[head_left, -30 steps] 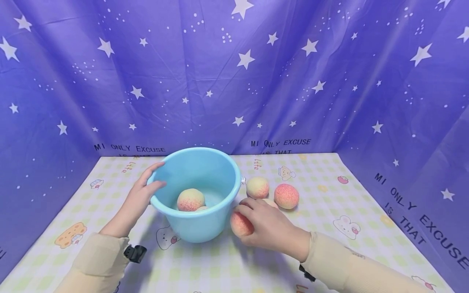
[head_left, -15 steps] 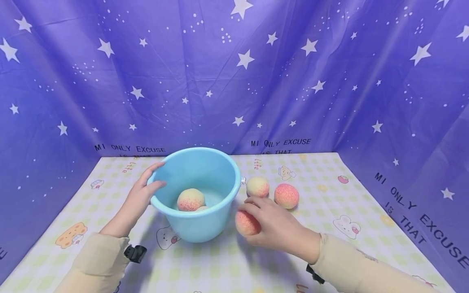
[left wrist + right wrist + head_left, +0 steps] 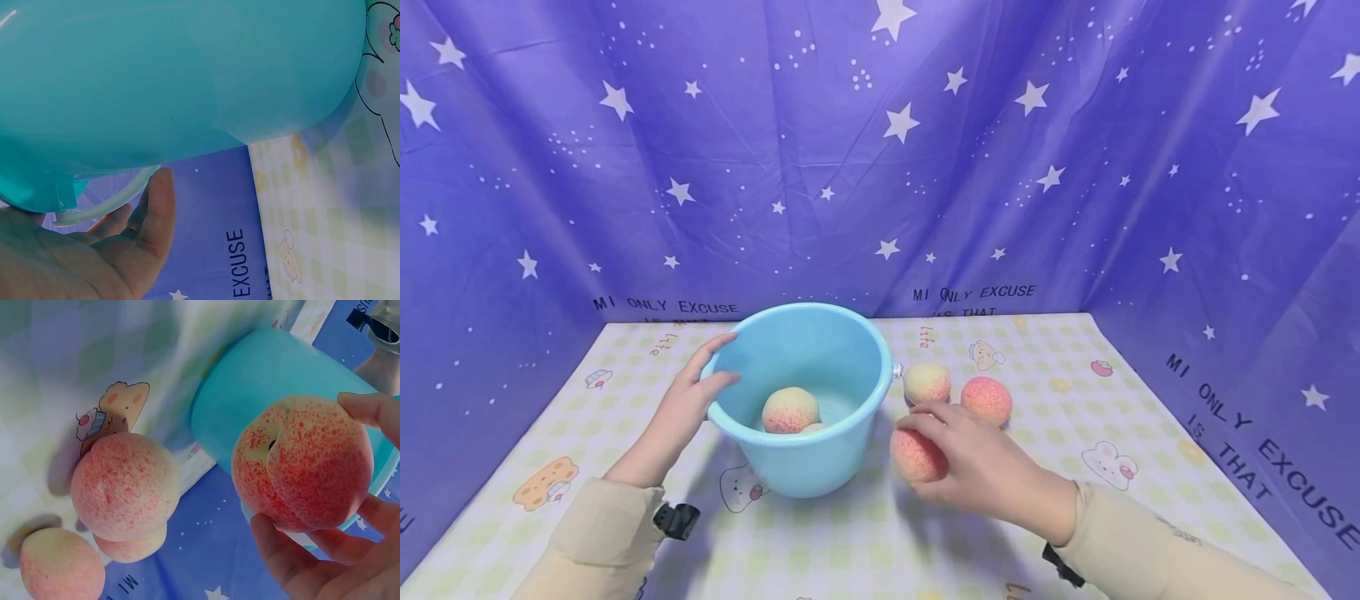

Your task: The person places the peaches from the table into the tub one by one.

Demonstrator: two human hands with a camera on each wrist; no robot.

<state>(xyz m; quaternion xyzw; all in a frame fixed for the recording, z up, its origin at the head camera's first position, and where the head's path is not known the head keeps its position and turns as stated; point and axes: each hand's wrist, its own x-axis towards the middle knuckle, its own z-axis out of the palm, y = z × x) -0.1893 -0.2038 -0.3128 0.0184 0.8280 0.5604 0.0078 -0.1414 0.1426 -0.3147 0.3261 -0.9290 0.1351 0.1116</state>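
Note:
My left hand (image 3: 688, 400) grips the left rim of a light blue bucket (image 3: 805, 462), thumb over the edge. In the left wrist view, the bucket's pale handle (image 3: 106, 209) passes by its fingers. Inside the bucket lies a peach (image 3: 791, 410), with part of another just showing beside it. To the right of the bucket, my right hand (image 3: 977, 467) holds a red-speckled peach (image 3: 306, 462) between thumb and fingers, above the table. Beyond that hand are a pale peach (image 3: 927, 384) and a pinker peach (image 3: 987, 402). A further peach (image 3: 125, 487) shows in the right wrist view.
A pale checked cloth (image 3: 1150, 517) with cartoon prints covers the table. Purple curtains (image 3: 820, 167) with white stars hang behind and along both sides. Dark bands (image 3: 676, 520) sit on both wrists.
My right hand has drawn a little to the right, away from the bucket, with the peach in its grip. My left hand and the bucket have stayed in place.

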